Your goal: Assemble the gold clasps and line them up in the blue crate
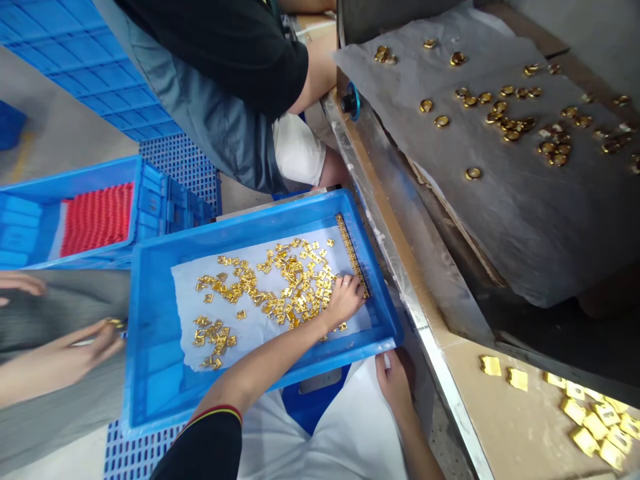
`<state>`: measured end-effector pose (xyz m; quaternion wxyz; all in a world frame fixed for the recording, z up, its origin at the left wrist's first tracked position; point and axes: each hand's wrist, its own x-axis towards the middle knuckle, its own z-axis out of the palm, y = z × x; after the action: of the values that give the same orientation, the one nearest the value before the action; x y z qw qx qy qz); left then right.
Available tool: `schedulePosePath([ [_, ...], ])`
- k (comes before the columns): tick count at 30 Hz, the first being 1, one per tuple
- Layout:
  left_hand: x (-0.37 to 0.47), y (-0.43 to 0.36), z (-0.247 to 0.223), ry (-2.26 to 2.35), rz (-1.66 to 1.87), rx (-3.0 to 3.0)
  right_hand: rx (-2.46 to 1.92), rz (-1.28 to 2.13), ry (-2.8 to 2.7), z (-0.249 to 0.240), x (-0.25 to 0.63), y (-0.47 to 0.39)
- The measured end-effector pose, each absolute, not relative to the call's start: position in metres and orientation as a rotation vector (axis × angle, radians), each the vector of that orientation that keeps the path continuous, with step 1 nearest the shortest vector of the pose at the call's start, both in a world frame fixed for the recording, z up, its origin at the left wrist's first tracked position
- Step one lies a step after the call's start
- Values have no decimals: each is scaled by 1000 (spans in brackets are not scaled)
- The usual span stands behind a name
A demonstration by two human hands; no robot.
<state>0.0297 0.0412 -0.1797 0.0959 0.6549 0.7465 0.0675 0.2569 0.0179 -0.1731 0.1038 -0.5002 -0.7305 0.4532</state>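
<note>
In the shallow blue plastic tray (150,320), left hand (345,300) reaches across, fingers curled down onto the heap of small gold-coloured metal pieces (295,287) at the tray's right end; fingertips touch the pieces, can't tell if any are actually pinched. Pieces lie scattered on a white paper sheet (260,327) lining the tray floor, densest at centre-right, smaller cluster near the front left. Thin row of gold pieces lined up in a strip (353,253) runs along the tray's right wall, just beside the fingers. Right hand (395,383) sits below the tray's front right corner, fingers loosely bent, resting at the tray edge; nothing visibly held. To the right, grey sheet (525,213) on a sloped surface carries scattered gold rings (510,123). Brown cardboard surface (500,427) lower right holds square gold pieces (595,420). Another person's hands (75,347) at far left, beside a blue crate (145,193) with a red ribbed insert (97,217). A third person in dark top (225,40) stands behind the tray.
</note>
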Motion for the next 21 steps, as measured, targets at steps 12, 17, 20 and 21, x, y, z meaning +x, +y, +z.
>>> schedulePosePath([
  [12,11,-25,-157,1987,130,1997,-1507,1320,-2145,-173,257,18],
  [17,8,-42,-161,1841,48,2047,-1484,1351,-2122,-175,260,15],
  [20,5,-39,-160,1772,58,2109,-1476,1340,-2117,-175,262,14],
  [21,4,-38,-159,1751,55,2136,-1473,1334,-2117,-175,263,14],
])
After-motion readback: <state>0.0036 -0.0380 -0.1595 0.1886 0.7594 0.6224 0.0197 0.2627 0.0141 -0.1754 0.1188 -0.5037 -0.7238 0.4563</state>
